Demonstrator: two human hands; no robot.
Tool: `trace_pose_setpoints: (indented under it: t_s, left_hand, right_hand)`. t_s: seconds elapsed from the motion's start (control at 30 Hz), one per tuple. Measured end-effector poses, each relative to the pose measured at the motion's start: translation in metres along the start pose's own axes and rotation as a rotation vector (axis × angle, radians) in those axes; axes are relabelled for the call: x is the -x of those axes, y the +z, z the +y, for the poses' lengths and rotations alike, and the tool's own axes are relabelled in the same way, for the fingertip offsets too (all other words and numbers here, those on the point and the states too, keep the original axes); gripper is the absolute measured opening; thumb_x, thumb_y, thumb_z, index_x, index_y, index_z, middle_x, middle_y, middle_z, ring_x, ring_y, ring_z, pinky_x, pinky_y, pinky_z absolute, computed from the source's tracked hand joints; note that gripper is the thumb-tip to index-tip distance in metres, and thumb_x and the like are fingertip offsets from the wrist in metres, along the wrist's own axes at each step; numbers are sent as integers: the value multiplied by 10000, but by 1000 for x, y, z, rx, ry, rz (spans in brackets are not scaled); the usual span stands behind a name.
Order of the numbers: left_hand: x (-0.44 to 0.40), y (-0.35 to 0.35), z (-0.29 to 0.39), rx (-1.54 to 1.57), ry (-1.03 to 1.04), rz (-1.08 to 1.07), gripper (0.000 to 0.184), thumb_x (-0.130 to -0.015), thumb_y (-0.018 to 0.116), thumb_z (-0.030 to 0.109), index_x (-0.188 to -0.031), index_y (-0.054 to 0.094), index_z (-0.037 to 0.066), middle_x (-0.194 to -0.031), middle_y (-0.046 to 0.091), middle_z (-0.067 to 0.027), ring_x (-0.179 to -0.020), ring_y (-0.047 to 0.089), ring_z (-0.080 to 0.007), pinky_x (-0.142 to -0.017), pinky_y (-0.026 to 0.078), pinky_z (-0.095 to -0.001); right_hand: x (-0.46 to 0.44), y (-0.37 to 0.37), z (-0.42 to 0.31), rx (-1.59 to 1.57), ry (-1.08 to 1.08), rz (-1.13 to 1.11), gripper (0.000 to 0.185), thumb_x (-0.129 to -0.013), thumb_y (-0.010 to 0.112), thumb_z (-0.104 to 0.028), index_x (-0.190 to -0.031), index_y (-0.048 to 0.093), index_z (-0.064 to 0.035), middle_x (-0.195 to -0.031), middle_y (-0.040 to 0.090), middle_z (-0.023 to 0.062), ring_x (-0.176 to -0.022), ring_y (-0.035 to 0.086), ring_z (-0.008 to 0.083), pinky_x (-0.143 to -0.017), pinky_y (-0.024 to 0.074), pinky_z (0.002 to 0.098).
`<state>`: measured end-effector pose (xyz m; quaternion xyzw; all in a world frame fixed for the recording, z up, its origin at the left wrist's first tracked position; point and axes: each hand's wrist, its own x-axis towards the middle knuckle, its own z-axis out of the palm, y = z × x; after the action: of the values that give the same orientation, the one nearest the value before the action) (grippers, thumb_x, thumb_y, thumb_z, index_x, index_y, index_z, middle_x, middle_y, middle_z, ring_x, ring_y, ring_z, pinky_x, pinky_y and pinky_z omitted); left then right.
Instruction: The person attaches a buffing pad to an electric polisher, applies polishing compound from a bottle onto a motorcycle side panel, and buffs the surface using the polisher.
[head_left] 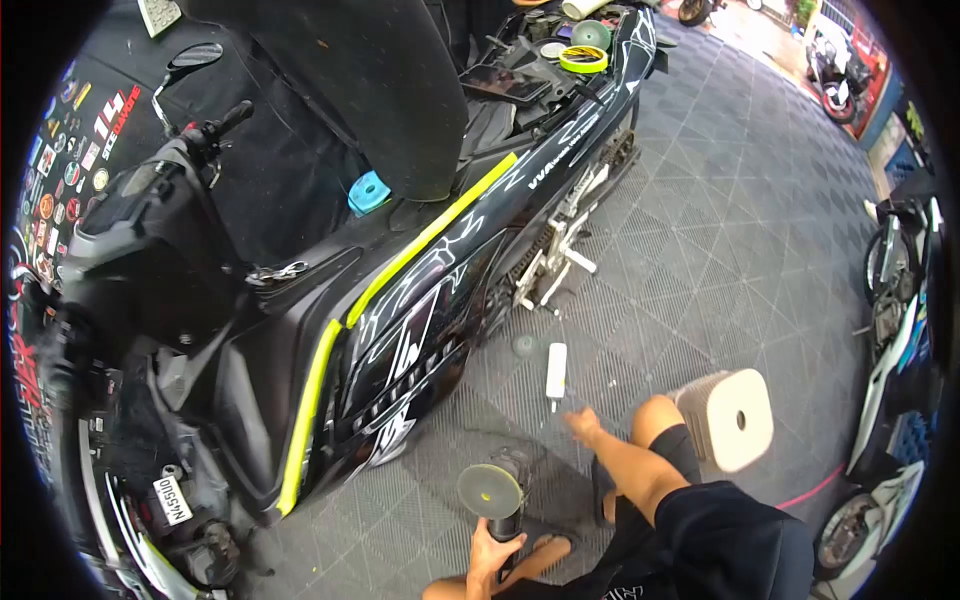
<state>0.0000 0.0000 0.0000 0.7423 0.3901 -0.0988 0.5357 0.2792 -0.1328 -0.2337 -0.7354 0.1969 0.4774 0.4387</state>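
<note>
Left hand (492, 552), bottom center of the frame: fingers curled tight around the grip of the polisher (491, 490), round face turned up. My guess is that's just to keep the face off the ground.

Right hand (582, 428) is out ahead, a bit right of center and lower down, just beside the nozzle end of a white bottle (556, 370). Fingers are too small and blurry, so I can't tell if they're spread or pinching anything, or even touching the bottle. It looks to be lying on its side with the nozzle toward that hand, probably parked there for easy reach.

Left half of the frame is mostly a black scooter (420, 330), seat (350, 90) tipped up, with yellow tape (430, 238) down the panel edge. I'd say that's there to shield the trim. The roll (584, 60) sits on the rear end, top center. Beige stool (735, 420) close by on the right, handy for working low.

Floor (720, 260) is gray ribbed tile in a diamond pattern, with white specks near the bottle. Stickered backdrop (85, 170) upper left, parked bikes (895, 330) down the right edge, bright daylight upper right.
</note>
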Motion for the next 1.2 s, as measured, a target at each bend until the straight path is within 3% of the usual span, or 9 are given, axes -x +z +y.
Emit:
trace_pose_setpoints:
  t_s: [0.1,0.23,0.47,0.63,0.73,0.87,1.07,1.17,1.2]
  left_hand:
    - [-82,36,-68,-145,24,128,860,-566,861,319,-1261,478,-11,-1050,655,-212,-968,654,-311,-858,503,-390]
    - [-120,85,-74,217,25,49,854,-616,834,291,-1298,437,-34,-1139,597,-248,-1059,589,-314,-892,470,-397]
    - [-250,132,-212,-341,-157,28,878,-587,821,421,-1285,492,2,-1095,635,-244,-1024,632,-358,-890,488,-407]
    - [-242,143,-213,-64,-116,59,831,-608,822,296,-1290,482,-34,-1121,620,-182,-1026,598,-259,-903,470,-377]
    - [-303,166,-321,-418,-36,-47,893,-582,799,475,-1279,506,1,-1125,624,-250,-1056,620,-362,-912,478,-410]
    - [-281,168,-275,-323,-174,-14,1044,-594,753,552,-1372,390,-42,-1308,511,-276,-1205,516,-384,-1017,410,-418]
    - [-266,141,-223,-356,-282,-100,881,-613,718,560,-1266,528,2,-1203,598,-246,-1144,569,-361,-961,453,-423]
    - [-261,154,-205,-342,-296,-21,816,-631,697,557,-1218,571,5,-1184,613,-233,-1120,587,-358,-951,459,-420]
    - [-262,160,-205,-359,-288,27,779,-641,701,532,-1202,578,6,-1168,619,-238,-1103,597,-360,-937,467,-419]
  right_hand:
    - [-114,34,-1,274,-127,175,826,-722,770,-403,-1323,365,-8,-1252,546,220,-1129,546,397,-963,452,460]
    - [-168,40,-8,411,-184,400,855,-689,803,-407,-1303,361,-8,-1280,496,227,-1186,494,395,-984,435,463]
    - [-241,52,-23,372,-335,466,950,-641,837,-369,-1351,306,-28,-1366,405,217,-1238,452,386,-1018,419,452]
    - [-263,19,-23,575,-116,63,1104,-555,836,-420,-1401,286,29,-1411,326,304,-1335,325,414,-1091,337,440]
    - [-244,10,-17,353,-313,107,876,-605,830,-228,-1278,335,35,-1207,497,264,-1169,498,360,-934,478,420]
    - [-172,12,-48,44,-693,-217,588,-646,758,32,-1074,357,-6,-948,561,141,-835,608,231,-662,551,330]
    - [115,-47,-159,-399,-1498,-547,866,-588,768,-139,-1319,327,5,-1042,537,107,-971,557,245,-878,480,393]
    - [137,-67,-171,-522,-1921,-486,964,-534,810,-185,-1331,300,-1,-1001,565,132,-936,594,252,-824,499,394]
    - [120,-60,-168,-361,-1844,-499,987,-526,825,-196,-1334,291,-4,-982,576,133,-923,596,250,-820,498,392]
